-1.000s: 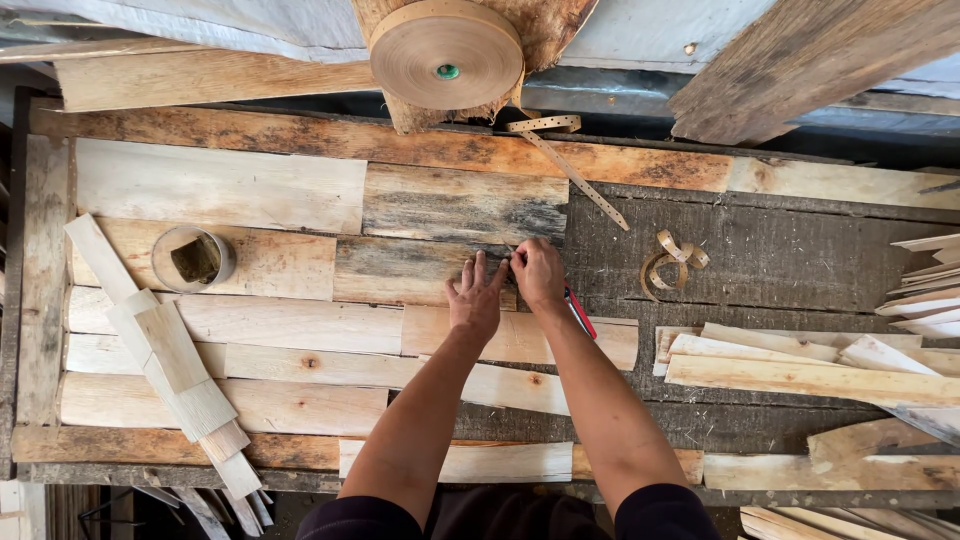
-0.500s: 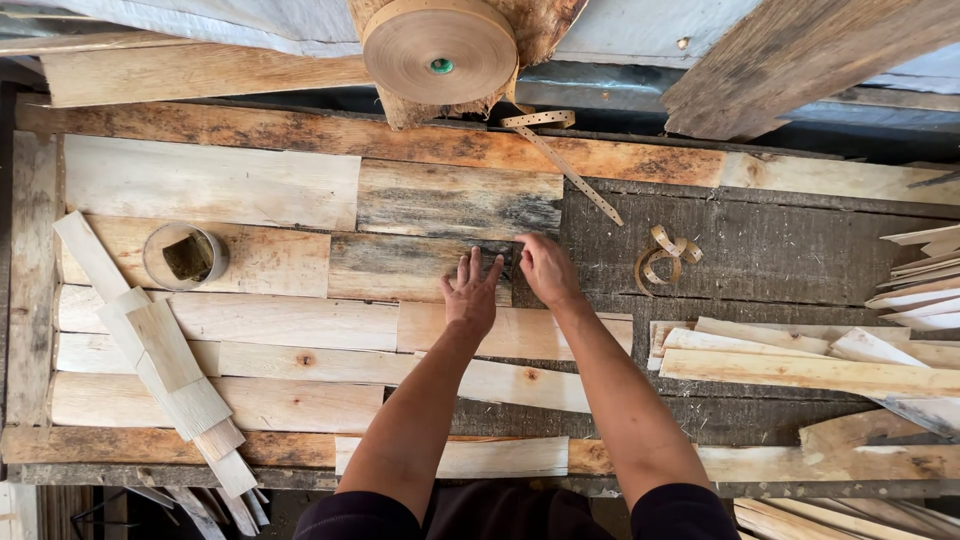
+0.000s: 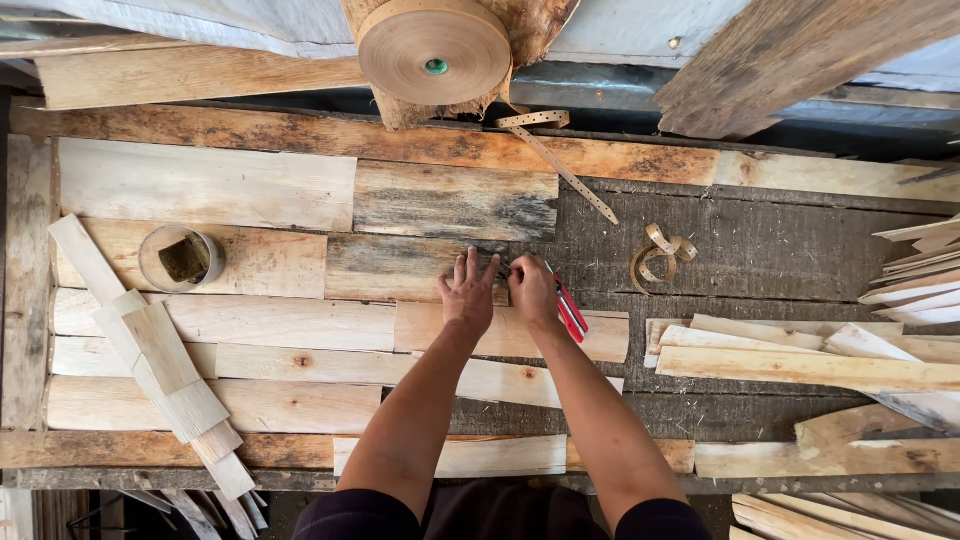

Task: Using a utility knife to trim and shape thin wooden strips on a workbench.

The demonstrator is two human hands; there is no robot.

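My left hand [image 3: 468,297] lies flat with fingers spread on a grey-stained veneer sheet [image 3: 400,265] at the middle of the bench. Right beside it, my right hand [image 3: 533,290] is closed around a red-handled tool [image 3: 571,311], whose handle sticks out behind the palm; its tip sits at the sheet's right edge, hidden by the fingers. The two hands almost touch. Pale veneer sheets [image 3: 300,325] lie edge to edge under and around my forearms.
A big roll of brown paper tape [image 3: 435,50] hangs at the top, a perforated strip [image 3: 565,170] trailing down from it. A curled tape scrap [image 3: 662,250] lies to the right. A round cup [image 3: 182,258] and stacked strips [image 3: 160,360] sit left; loose slats [image 3: 800,355] pile right.
Both hands stay at the same spot on the grey sheet. My left fingers have spread a little wider; the view has shifted slightly.
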